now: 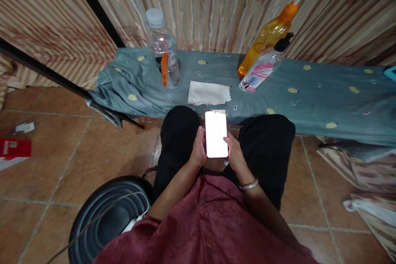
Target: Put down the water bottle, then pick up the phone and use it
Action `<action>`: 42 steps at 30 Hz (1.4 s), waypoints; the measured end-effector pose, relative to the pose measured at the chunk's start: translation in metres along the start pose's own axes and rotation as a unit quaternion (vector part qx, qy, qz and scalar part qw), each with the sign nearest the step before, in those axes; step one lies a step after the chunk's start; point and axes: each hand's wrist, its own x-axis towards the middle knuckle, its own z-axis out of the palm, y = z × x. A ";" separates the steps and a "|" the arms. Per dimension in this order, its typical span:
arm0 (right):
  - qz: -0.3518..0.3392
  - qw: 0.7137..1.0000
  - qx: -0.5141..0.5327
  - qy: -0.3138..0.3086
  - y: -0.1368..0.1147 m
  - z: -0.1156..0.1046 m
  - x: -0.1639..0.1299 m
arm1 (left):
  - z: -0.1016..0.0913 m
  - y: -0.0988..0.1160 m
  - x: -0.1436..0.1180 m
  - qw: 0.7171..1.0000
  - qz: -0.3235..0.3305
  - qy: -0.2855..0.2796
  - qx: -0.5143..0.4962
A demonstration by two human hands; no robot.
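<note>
Between my two hands, above my lap, is a smartphone (216,135) with a bright white screen, held upright in portrait. My left hand (199,148) closes round its left edge. At its right edge, my right hand (235,152) grips it with the thumb over the side of the screen. Just beyond the phone, a folded white tissue (208,93) lies on the teal cloth (185,62). A clear plastic bottle (165,60) with a white cap stands to the left of the tissue. To its right are an amber pump bottle (262,43) and a clear pump bottle (261,70) with a pink label.
Striped curtains (198,8) hang behind the cloth-covered surface. Black poles (95,6) slant down at the left. A round black ribbed object (108,218) with a cable across it sits by my left side. On the tiled floor (55,173) lies a red packet (15,147).
</note>
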 end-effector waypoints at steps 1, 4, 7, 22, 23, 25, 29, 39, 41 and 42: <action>-0.001 1.000 -0.002 0.000 0.000 0.000 0.000 | 0.000 0.000 0.000 1.000 0.000 0.000 0.000; -0.004 1.000 -0.022 0.010 0.001 0.000 0.001 | -0.001 0.000 0.000 1.000 -0.004 -0.003 -0.003; -0.006 0.999 -0.038 0.014 0.001 -0.001 0.001 | -0.001 0.000 0.001 1.000 -0.005 -0.013 -0.002; 0.014 0.999 0.006 -0.035 -0.005 0.002 -0.002 | -0.001 0.000 0.001 1.000 -0.001 -0.021 -0.001; 0.014 0.999 0.010 -0.039 -0.005 0.002 -0.002 | -0.001 -0.001 0.001 1.000 0.001 -0.020 0.001; 0.012 0.999 0.018 -0.050 -0.005 0.003 -0.002 | -0.002 -0.001 0.002 1.000 0.003 -0.020 0.005; 0.014 0.998 0.028 -0.058 -0.005 0.006 0.000 | -0.004 -0.003 0.003 1.000 0.011 -0.019 0.008; 0.002 0.999 0.014 -0.038 -0.001 0.003 -0.001 | -0.002 -0.002 0.002 1.000 0.013 -0.008 0.010; 0.000 1.000 0.013 -0.028 0.001 0.002 0.000 | -0.002 -0.002 0.002 1.000 0.013 -0.011 0.011; -0.002 1.000 0.013 -0.025 0.002 0.001 0.000 | -0.001 -0.001 0.001 1.000 0.011 -0.012 0.011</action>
